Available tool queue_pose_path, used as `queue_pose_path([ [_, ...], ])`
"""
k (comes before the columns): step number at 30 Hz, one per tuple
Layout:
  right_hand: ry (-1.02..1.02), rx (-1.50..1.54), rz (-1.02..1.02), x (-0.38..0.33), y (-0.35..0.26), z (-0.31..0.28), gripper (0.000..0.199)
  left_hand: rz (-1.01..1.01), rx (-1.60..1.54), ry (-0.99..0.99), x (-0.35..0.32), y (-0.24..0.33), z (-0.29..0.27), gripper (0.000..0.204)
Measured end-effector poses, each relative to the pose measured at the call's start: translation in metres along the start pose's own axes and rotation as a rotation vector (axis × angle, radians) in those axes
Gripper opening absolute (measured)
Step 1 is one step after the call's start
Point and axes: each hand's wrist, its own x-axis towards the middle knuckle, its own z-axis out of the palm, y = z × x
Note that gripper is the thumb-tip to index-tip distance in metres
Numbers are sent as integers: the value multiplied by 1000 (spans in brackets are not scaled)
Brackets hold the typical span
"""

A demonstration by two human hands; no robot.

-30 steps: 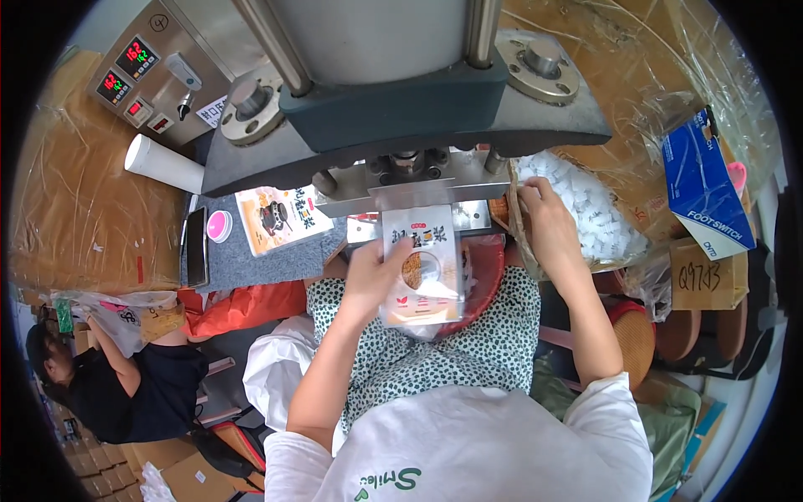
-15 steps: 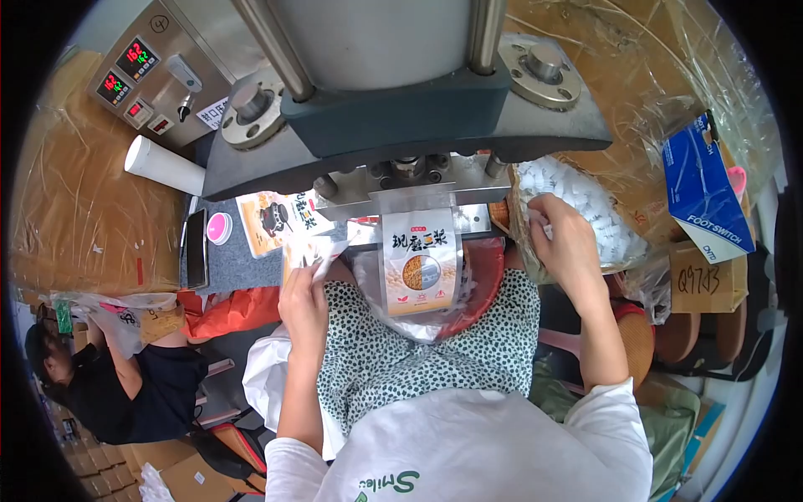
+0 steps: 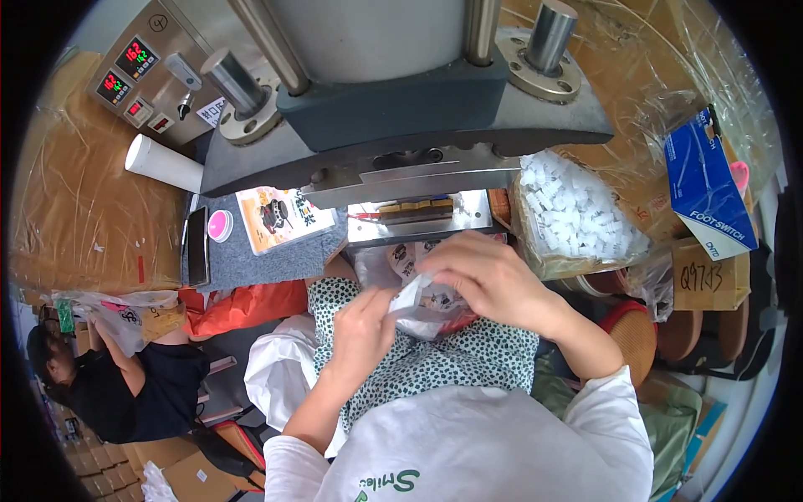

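Held over my lap, a small whitish pouch (image 3: 408, 297) sits between my two hands, seen almost edge-on. My left hand (image 3: 364, 326) pinches its left side. At its upper right, the fingers of my right hand (image 3: 495, 280) are closed, and what lies between them is hidden. Below and behind the hands is a basin with a red rim (image 3: 462, 321), holding printed pouches (image 3: 401, 259). Just beyond stands a press, its metal upper jaw (image 3: 410, 181) raised above the lower plate (image 3: 473, 209).
Printed pouches (image 3: 280, 219) lie on a grey mat (image 3: 251, 272) at left, beside a phone (image 3: 196, 247) and a pink-lidded jar (image 3: 219, 226). At right is a carton of small white plastic pieces (image 3: 577, 213). A blue box (image 3: 707, 180) stands farther right. Another person (image 3: 138, 376) sits far left.
The press jaw has risen, and the pouch hanging at it is gone from there. My right hand has left the white pieces and met my left hand, which moved right with its pouch.
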Motion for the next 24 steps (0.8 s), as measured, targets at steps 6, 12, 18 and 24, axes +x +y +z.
queue_pose_path([
  [6, 214, -100, 385, -8, 6, -20, 37, -652, -835, -156, 35, -5, 32, 25],
  [12, 229, -605, 370, -30, 9, -53, 20, -785, -1185, -78, 64, -22, 41, 25],
  [18, 129, -939, 437, -45, 71, -59, 33, -360, -223, 208, 53, -98, 35, 38],
  [24, 139, -810, 489, -44, 72, -57, 25, -118, 668, 142, 10, -128, 19, 80],
])
